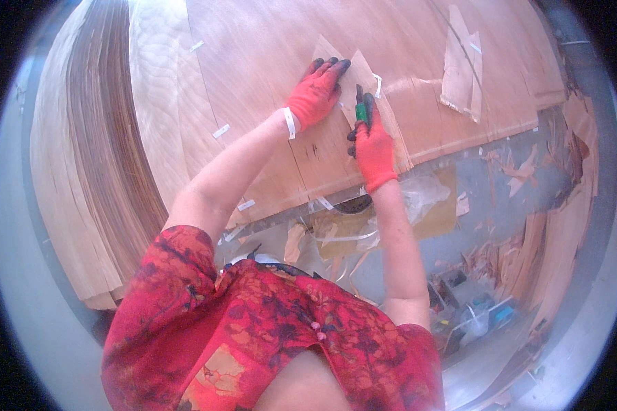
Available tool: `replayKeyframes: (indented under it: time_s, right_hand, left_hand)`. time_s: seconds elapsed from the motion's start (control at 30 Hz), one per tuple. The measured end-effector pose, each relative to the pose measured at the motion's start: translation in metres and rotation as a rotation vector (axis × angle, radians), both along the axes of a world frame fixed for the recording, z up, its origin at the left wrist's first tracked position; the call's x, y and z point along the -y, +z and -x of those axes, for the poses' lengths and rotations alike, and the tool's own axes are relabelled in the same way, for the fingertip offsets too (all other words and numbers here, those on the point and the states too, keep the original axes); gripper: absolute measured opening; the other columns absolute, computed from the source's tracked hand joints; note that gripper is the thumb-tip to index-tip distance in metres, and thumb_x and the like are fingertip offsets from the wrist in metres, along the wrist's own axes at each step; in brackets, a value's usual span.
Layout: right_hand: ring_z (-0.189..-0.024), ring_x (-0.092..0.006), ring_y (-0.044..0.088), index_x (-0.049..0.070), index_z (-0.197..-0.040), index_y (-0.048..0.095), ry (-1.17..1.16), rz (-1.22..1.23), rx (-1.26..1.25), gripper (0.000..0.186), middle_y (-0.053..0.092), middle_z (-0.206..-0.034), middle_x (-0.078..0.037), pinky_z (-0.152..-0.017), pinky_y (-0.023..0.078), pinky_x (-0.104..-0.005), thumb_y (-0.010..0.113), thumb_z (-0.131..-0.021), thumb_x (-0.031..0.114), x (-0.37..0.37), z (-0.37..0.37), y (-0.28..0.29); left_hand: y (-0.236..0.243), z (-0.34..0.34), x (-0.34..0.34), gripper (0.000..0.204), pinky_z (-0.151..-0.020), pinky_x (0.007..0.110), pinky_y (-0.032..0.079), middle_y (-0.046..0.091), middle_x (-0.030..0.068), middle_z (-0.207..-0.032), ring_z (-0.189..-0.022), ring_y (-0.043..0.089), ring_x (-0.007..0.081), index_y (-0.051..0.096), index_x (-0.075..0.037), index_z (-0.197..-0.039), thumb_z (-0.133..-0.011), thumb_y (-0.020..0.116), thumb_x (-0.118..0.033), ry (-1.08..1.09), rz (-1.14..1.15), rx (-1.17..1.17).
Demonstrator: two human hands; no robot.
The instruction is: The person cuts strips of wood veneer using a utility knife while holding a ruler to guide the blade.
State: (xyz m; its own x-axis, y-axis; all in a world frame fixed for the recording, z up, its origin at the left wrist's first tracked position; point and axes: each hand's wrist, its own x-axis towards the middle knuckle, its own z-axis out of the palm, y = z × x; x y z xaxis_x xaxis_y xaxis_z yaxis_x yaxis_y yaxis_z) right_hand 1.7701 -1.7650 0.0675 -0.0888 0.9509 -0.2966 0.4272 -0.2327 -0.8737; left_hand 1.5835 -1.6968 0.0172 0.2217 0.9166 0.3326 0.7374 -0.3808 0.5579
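Both my hands wear orange-red gloves with dark fingertips. My left hand (315, 94) lies flat with its fingers stretched over a pointed strip of thin wood veneer (323, 48). My right hand (377, 154) grips a green-handled utility knife (360, 111), its dark tip directed away from me. Under the knife lies another pointed veneer strip (358, 67), with a piece of white tape (378, 85) at its right edge. These strips rest on a large pale pinkish veneer sheet (253, 61). Whether the blade touches the wood I cannot tell.
At the left is a layered veneer stack (103, 123) with dark brown edges. A loose veneer piece (461, 75) lies right of my hands. Below the sheet's near edge are torn scraps (524, 170), a yellowish board (428, 222) and a blue-and-white container (490, 316).
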Motion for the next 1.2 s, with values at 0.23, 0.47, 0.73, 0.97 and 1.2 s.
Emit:
replayKeyframes:
  time_s: [0.23,0.47,0.73,0.97,1.2]
  right_hand:
    - [-0.072,-0.0389,0.07,0.013,-0.154,0.037,0.061,-0.215,0.363,0.058,0.07,-0.086,-0.025,-0.065,0.056,-0.0469,0.053,-0.099,0.019,-0.026,0.035,-0.023]
    - [-0.087,-0.0469,0.067,0.011,-0.15,0.04,0.158,-0.122,0.509,0.053,0.068,-0.094,-0.029,-0.076,0.053,-0.0551,0.051,-0.099,0.02,-0.021,0.025,-0.029]
    - [-0.087,-0.0448,0.068,0.024,-0.147,0.047,0.499,-0.05,0.696,0.05,0.069,-0.097,-0.026,-0.076,0.053,-0.0551,0.052,-0.097,0.02,-0.002,-0.077,-0.011]
    - [-0.084,-0.0406,0.067,0.038,-0.15,0.041,0.731,-0.231,0.727,0.059,0.067,-0.094,-0.019,-0.073,0.054,-0.0521,0.055,-0.096,0.016,-0.01,-0.172,-0.014]
    - [-0.085,-0.0381,0.067,0.027,-0.145,0.051,0.602,0.027,0.478,0.058,0.069,-0.096,-0.017,-0.073,0.053,-0.0467,0.059,-0.092,0.006,-0.001,-0.208,0.023]
  left_hand:
    - [-0.003,0.0,0.001,0.06,-0.121,0.046,0.027,0.053,0.021,-0.141,-0.135,0.046,0.0386,0.043,-0.005,-0.147,-0.089,0.06,-0.007,0.034,0.051,0.028]
    - [-0.017,-0.002,-0.003,0.05,-0.121,0.048,0.027,0.052,0.0138,-0.147,-0.139,0.045,0.0358,0.055,-0.011,-0.14,-0.091,0.058,-0.009,0.001,-0.062,-0.198]
    - [-0.013,-0.012,-0.003,0.048,-0.122,0.048,0.022,0.049,0.014,-0.15,-0.142,0.04,0.0344,0.059,-0.01,-0.135,-0.092,0.064,-0.031,0.069,0.029,-0.195]
    - [-0.006,-0.027,-0.003,0.066,-0.121,0.048,0.023,0.05,0.0129,-0.145,-0.139,0.042,0.033,0.062,-0.008,-0.126,-0.08,0.074,-0.053,0.165,-0.054,-0.255]
    - [-0.005,-0.024,-0.002,0.08,-0.121,0.048,0.025,0.051,0.0152,-0.143,-0.137,0.043,0.0322,0.052,-0.008,-0.137,-0.076,0.077,-0.054,0.212,-0.033,-0.223]
